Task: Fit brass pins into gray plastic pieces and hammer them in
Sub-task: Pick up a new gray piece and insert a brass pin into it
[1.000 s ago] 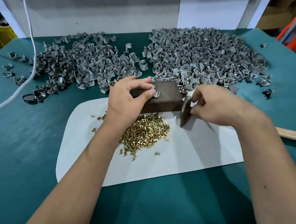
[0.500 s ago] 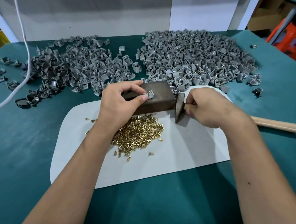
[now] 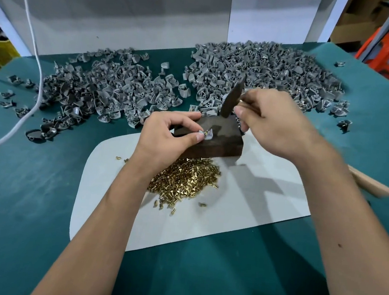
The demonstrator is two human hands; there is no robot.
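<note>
A green table (image 3: 27, 201) fills the frame, with a white mat (image 3: 242, 212) at its centre. Across the upper middle lie two spreads of gray plastic pieces: a darker one at upper left (image 3: 103, 94) and a denser one at upper right (image 3: 268, 71). A white cable (image 3: 38, 63) runs down the left side, and an orange stool (image 3: 388, 54) stands in the upper right corner. On the mat, just below centre, is a heap of brass pins (image 3: 185, 180), partly hidden by the left forearm. Above the heap sits a dark block (image 3: 215, 142).

One gray plastic piece (image 3: 205, 134) rests on the block's top with a brass pin (image 3: 206, 131) standing in it. The left hand (image 3: 168, 137) pinches this piece at its left edge, thumb and forefinger closed narrowly on it, the other fingers curled. To the right, the right hand (image 3: 273, 122) wraps its fingers round the neck of a hammer (image 3: 232, 98); the dark head points up, above the block and apart from the pin. The wooden handle end shows at the right, past the wrist.
</note>
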